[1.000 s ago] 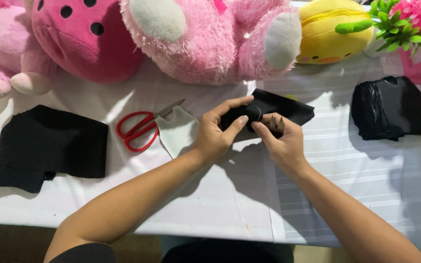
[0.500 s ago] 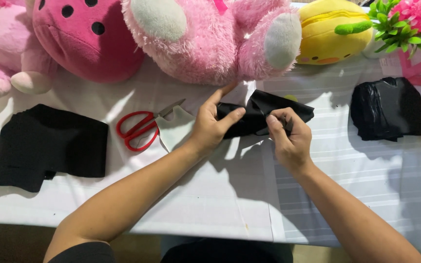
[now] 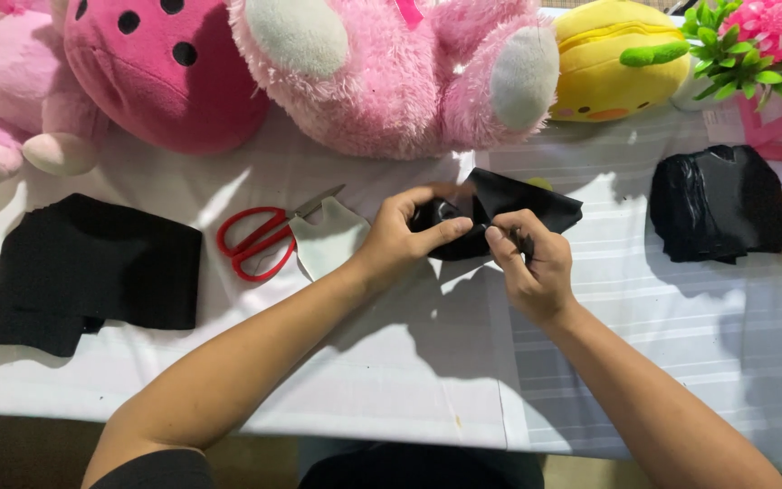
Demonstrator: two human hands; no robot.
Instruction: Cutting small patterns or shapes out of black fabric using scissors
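Both my hands meet over the middle of the white table (image 3: 391, 380). My left hand (image 3: 402, 237) pinches a small piece of black fabric (image 3: 527, 208) between thumb and fingers. My right hand (image 3: 530, 264) grips the same piece from the right, with its fingertips pressed against my left thumb. The fabric is crumpled and lifted slightly off the cloth. A small pale paper pattern piece (image 3: 328, 239) lies just left of my left hand. Red-handled scissors (image 3: 260, 237) rest beside it.
A folded stack of black fabric (image 3: 83, 272) lies at the left. Another black bundle (image 3: 717, 204) sits at the right. Pink plush toys (image 3: 391, 72), a yellow plush (image 3: 613, 63) and a pot of artificial flowers (image 3: 753, 45) line the back edge.
My hands have shifted the black piece slightly up and reworked their grip. My left fingers went from spread to pinched on the fabric.
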